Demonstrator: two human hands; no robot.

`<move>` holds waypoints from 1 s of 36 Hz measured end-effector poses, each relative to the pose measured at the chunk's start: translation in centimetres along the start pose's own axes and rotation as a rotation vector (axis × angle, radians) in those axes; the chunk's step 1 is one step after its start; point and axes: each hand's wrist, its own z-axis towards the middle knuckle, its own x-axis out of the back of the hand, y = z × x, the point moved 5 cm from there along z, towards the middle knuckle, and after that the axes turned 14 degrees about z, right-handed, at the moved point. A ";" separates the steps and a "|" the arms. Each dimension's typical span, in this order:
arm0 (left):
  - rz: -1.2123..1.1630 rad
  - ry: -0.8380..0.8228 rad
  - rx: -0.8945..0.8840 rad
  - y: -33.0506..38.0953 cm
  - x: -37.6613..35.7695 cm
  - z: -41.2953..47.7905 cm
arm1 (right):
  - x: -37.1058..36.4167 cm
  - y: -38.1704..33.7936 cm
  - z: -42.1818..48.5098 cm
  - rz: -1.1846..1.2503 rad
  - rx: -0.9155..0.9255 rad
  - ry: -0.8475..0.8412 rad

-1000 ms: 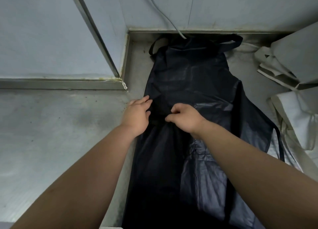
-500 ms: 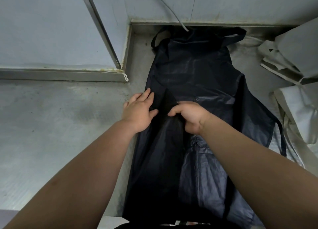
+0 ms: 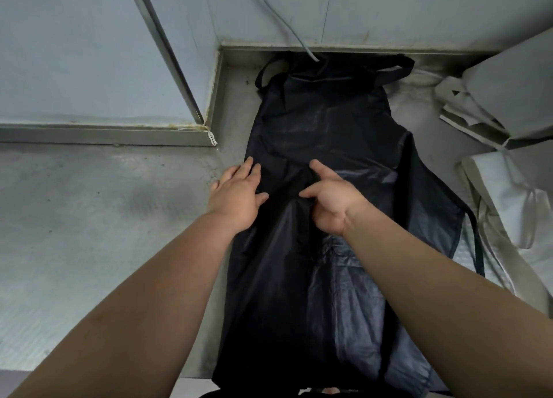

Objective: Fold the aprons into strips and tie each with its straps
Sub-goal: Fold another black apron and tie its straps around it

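Lying flat on the grey table, the dark apron stretched away from the person. Its neck strap was at the far end, right by the bottom of the wall. I think it was laid out long like that so its sides could be folded in to make a thin strip.

The left hand lay flat on the left edge of the apron. Its fingers were straight and a little spread, and they gripped nothing. It looked as if it was there to press the cloth down so it would not slide.

The right hand was just beside it, near the middle of the apron. Its thumb stuck out and its other fingers curled into the cloth, pinching up a dark ridge between the two hands. That ridge may have been the start of a fold, or a bump being pulled smooth. I could not tell which.

The right side of the apron was wide and not folded in, and a side strap lay loose along that edge. So the job looked near its start, with no strip and no tying yet. The cloth was thin and shiny, so it would likely slip if not held down.

White cloths lay piled at the right, well apart from the hands.
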 end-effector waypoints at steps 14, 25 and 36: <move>-0.109 0.130 -0.061 2.4 0.2 -2.4 | 3.1 -8.3 -4.4 -0.795 0.755 0.409; -0.624 0.155 0.194 -0.2 2.1 -6.8 | -5.6 -5.1 -7.3 -0.704 0.550 -0.101; -0.521 0.364 0.731 -4.0 2.1 -12.4 | -2.3 -3.3 -6.4 -0.782 0.421 0.024</move>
